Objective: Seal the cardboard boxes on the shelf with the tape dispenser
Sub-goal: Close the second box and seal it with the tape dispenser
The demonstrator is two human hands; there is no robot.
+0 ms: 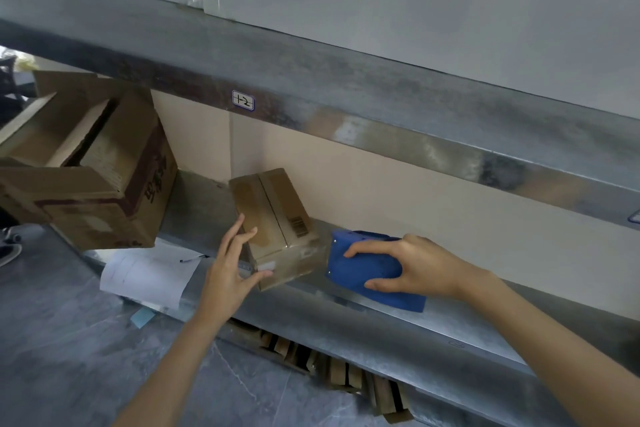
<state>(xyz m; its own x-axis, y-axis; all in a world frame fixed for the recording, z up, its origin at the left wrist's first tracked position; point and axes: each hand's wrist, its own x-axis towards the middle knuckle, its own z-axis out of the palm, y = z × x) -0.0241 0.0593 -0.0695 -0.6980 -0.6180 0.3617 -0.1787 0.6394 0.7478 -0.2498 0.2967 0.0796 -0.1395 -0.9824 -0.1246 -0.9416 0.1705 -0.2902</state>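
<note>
Cardboard box (277, 218), mid-frame, risked sliding: left hand (230, 265) touched it with spread fingers; right hand (412, 267) gripped tape dispenser (367, 270).

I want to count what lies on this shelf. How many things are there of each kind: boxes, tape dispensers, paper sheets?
Cardboard boxes: 2 (large open box, small box)
Tape dispensers: 1 (blue tape dispenser)
Paper sheets: 1 (paper sheet)
Total: 4
</note>
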